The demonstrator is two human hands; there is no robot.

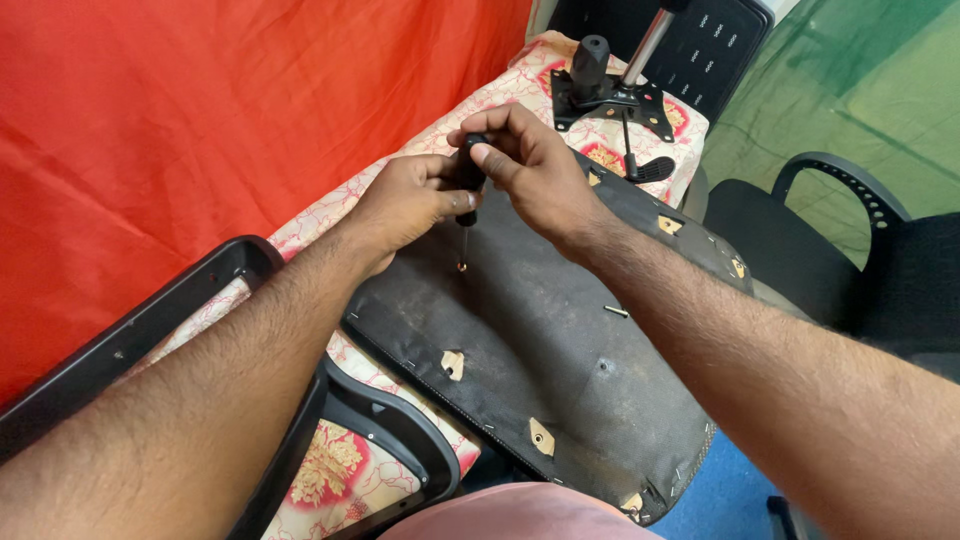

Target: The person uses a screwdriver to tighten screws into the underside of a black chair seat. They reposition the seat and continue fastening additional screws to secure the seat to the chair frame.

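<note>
Both hands meet over the seat base (560,340), a black, upturned chair bottom lying on a patterned cloth (330,470). The left hand (410,205) is closed around the lower part of a screwdriver (467,190), steadying it; the right hand (530,165) pinches the top of its black handle with thumb and fingertips. The thin shaft stands nearly upright, its tip on a screw (461,267) near the seat base's far left edge.

The screwdriver looks light and rigid, and its handle is the place to grip; the slim shaft would likely slip off the small screw head if tilted. The seat base seems stiff and fairly heavy, with a rough, dusty underside, best taken by its rim. A loose bolt (616,311) lies on the seat base, right of the screw, small and apt to roll. Beyond the seat base stands a black mechanism (612,95) with a metal column. An armrest (130,330) lies left of the seat base.
</note>
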